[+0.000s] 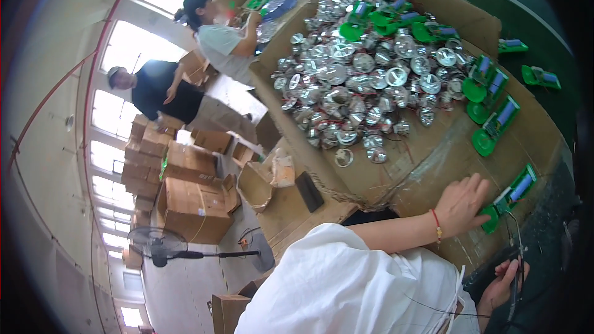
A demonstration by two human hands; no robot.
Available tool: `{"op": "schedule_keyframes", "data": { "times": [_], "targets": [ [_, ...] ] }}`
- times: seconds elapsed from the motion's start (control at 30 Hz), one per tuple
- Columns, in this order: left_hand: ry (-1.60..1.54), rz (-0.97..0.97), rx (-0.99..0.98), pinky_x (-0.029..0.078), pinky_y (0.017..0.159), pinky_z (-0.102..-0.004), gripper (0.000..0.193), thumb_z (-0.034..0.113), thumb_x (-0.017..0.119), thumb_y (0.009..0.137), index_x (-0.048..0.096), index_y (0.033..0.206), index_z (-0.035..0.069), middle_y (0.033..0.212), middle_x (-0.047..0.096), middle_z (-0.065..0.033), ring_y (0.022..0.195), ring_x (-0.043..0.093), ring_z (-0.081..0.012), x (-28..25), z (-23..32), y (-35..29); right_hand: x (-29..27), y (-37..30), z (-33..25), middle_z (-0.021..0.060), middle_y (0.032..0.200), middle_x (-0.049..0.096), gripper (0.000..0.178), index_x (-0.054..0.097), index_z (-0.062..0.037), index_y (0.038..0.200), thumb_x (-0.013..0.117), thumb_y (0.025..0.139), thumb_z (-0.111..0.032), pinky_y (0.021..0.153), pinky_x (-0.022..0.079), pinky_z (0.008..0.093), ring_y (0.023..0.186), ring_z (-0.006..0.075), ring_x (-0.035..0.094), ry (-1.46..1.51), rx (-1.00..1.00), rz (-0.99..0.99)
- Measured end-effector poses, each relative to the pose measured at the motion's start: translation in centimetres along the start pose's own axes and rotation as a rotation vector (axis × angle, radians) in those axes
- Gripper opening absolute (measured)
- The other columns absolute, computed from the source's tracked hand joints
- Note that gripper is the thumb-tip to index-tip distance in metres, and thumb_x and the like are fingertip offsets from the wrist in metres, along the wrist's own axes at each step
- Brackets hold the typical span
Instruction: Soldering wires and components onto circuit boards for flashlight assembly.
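My left hand (465, 204), with a red cord bracelet (435, 222) at the wrist, is over the cardboard with bent fingers and the thumb apart from them. Its thumb is at the round end of a green plastic housing (490, 218), which carries a blue cylindrical cell (523, 187); whether they touch I cannot tell. At the lower right my right hand (504, 279) is closed around a thin tool that looks like a soldering iron (520, 253). Its bent metal tip points at the housing. Part of the right hand's grip is hidden.
A big heap of shiny round metallic parts (371, 74) with red wires fills the cardboard tray (328, 170). Several green housings (495, 125) lie along the tray's right side. A black block (309, 192) lies on cardboard. Two people, a fan (158, 246) and stacked cartons (192, 210) are to the left.
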State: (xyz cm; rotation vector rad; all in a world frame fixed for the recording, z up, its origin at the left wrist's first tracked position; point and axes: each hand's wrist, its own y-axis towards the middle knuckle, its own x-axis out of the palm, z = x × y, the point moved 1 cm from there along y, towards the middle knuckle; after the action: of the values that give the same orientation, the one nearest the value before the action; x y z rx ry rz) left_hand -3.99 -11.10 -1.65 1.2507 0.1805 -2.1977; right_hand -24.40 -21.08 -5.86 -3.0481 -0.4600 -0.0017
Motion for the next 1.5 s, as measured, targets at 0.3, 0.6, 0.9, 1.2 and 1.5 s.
{"op": "schedule_keyframes", "data": {
  "times": [0.3, 0.6, 0.9, 1.2, 1.5],
  "targets": [
    [0.099, -0.258, -0.022, 0.047, 0.061, -0.0385, 0.022, 0.026, 0.065, 0.071, 0.056, 0.080, 0.008, 0.076, 0.058, -0.0102, 0.072, 0.058, -0.0280, -0.7, -0.7, 0.7, 1.8, -0.1, -2.4, 0.0092, 0.064, 0.056, 0.013, 0.047, 0.0008, 0.088, 0.058, 0.082, -0.003, 0.052, 0.048, 0.0248, 0.055, 0.0125, 0.056, 0.147, 0.041, -0.163],
    [0.454, -0.376, 0.093, 0.047, 0.059, -0.0423, 0.027, 0.028, 0.056, 0.083, 0.061, 0.083, 0.002, 0.075, 0.059, -0.0147, 0.063, 0.056, -0.0308, -1.8, 0.2, 0.1, 2.3, 0.7, -1.3, 0.0001, 0.066, 0.050, 0.018, 0.053, -0.0067, 0.084, 0.063, 0.082, -0.022, 0.052, 0.036, 0.0266, 0.061, 0.0068, 0.045, 0.132, -0.168, -0.286],
    [-0.190, -0.238, 0.087, 0.048, 0.067, -0.0410, 0.025, 0.017, 0.050, 0.090, 0.061, 0.107, 0.003, 0.092, 0.061, -0.0172, 0.075, 0.058, -0.0314, -2.5, 1.3, 0.4, 1.7, 0.4, -3.2, 0.0019, 0.058, 0.048, 0.029, 0.046, -0.0041, 0.079, 0.058, 0.084, -0.030, 0.049, 0.035, 0.0282, 0.053, 0.0105, 0.045, 0.156, -0.218, -0.222],
    [-0.276, -0.159, -0.073, 0.046, 0.066, -0.0367, 0.020, 0.016, 0.054, 0.090, 0.064, 0.090, -0.001, 0.086, 0.061, -0.0141, 0.074, 0.056, -0.0251, -3.1, 1.7, 0.3, 2.7, 0.1, -3.3, 0.0024, 0.058, 0.048, 0.031, 0.048, -0.0049, 0.080, 0.058, 0.084, -0.033, 0.048, 0.035, 0.0305, 0.052, 0.0139, 0.047, 0.160, -0.328, -0.226],
    [-0.460, -0.224, -0.011, 0.040, 0.059, -0.0245, 0.012, 0.005, 0.065, 0.077, 0.058, 0.072, -0.003, 0.085, 0.049, -0.0069, 0.071, 0.050, -0.0147, 0.7, 0.6, 1.9, 0.1, -0.9, -2.3, 0.0078, 0.074, 0.062, 0.019, 0.053, -0.0013, 0.091, 0.065, 0.080, -0.011, 0.057, 0.050, 0.0253, 0.064, 0.0105, 0.060, -0.028, -0.095, -0.229]
  ]
}}
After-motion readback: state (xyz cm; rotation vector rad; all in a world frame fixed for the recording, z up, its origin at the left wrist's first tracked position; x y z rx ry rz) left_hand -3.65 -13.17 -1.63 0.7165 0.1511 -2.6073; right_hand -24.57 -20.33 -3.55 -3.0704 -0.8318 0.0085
